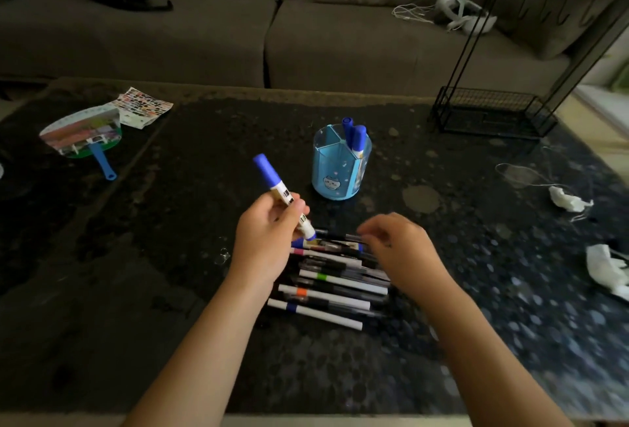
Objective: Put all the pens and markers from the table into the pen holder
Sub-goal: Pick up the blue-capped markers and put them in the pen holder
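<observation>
- My left hand [269, 236] was clenched around a blue-capped marker [282, 195], gripping its white barrel near the lower end, so the blue cap stuck up and away toward eleven o'clock and the blunt tail pointed down toward the pile.
- The marker's long axis therefore ran from about five o'clock to eleven o'clock, tilted, not flat.
- From that hand the pen holder [340, 167] stood at roughly one o'clock, near but apart, upright on the table [204, 140], with two blue-capped markers [355, 137] already standing in its right-hand compartment.
- I judged the coming move to be a short carry up and to the right, swinging the marker upright over an open compartment; my left hand was the one loaded, and both hands sat about equally near the holder.
- My right hand [398, 242] hovered, fingers curled and blurred, over the far end of the pile of pens [333, 283]; whether it pinched one I cannot tell.
- The pile lay between my hands, the pens side by side, long axes running roughly nine to three o'clock.
</observation>
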